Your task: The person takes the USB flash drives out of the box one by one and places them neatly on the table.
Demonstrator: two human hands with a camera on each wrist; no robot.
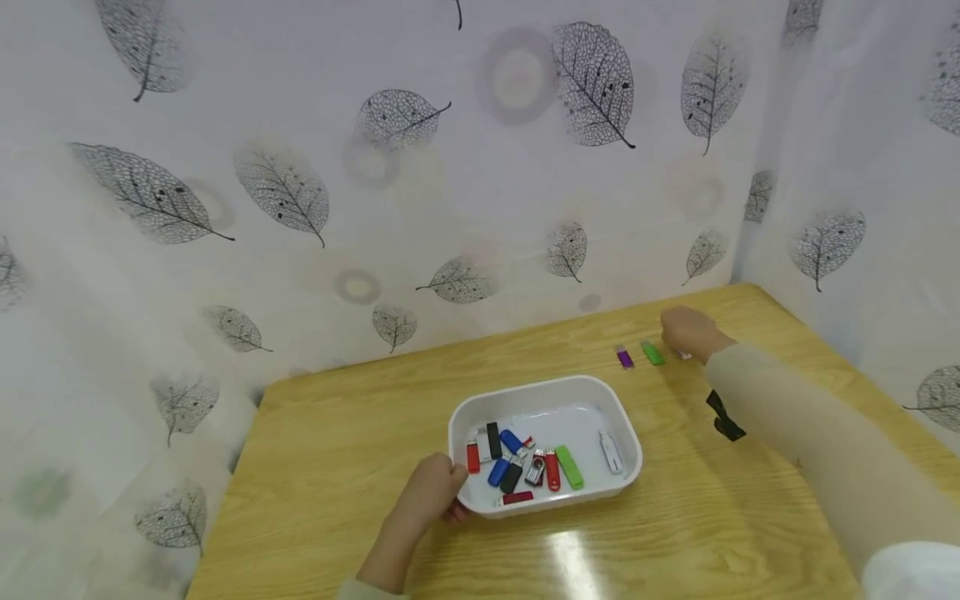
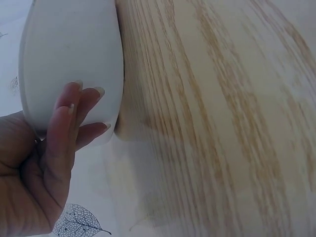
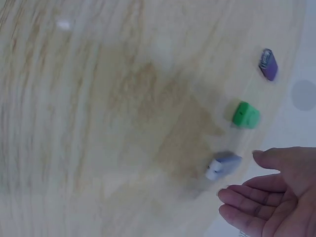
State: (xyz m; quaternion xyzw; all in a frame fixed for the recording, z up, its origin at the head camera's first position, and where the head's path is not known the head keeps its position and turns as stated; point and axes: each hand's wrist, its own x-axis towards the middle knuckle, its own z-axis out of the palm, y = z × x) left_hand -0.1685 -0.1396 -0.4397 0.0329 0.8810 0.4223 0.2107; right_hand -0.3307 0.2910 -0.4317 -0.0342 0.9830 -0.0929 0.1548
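Tray [image 1: 555,421] on tbl [image 1: 337,467]; USBs [image 1: 552,469] inside; 3 more USBs [image 1: 653,354] behind, to R.

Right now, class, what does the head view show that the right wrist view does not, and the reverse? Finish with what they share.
Only the head view: the tray, the drives inside it, and the left hand holding its edge.

Only the right wrist view: the fingertips of the right hand.

Both: that hand, the purple drive, green drive, white drive (partly hidden in the head view) and the table.
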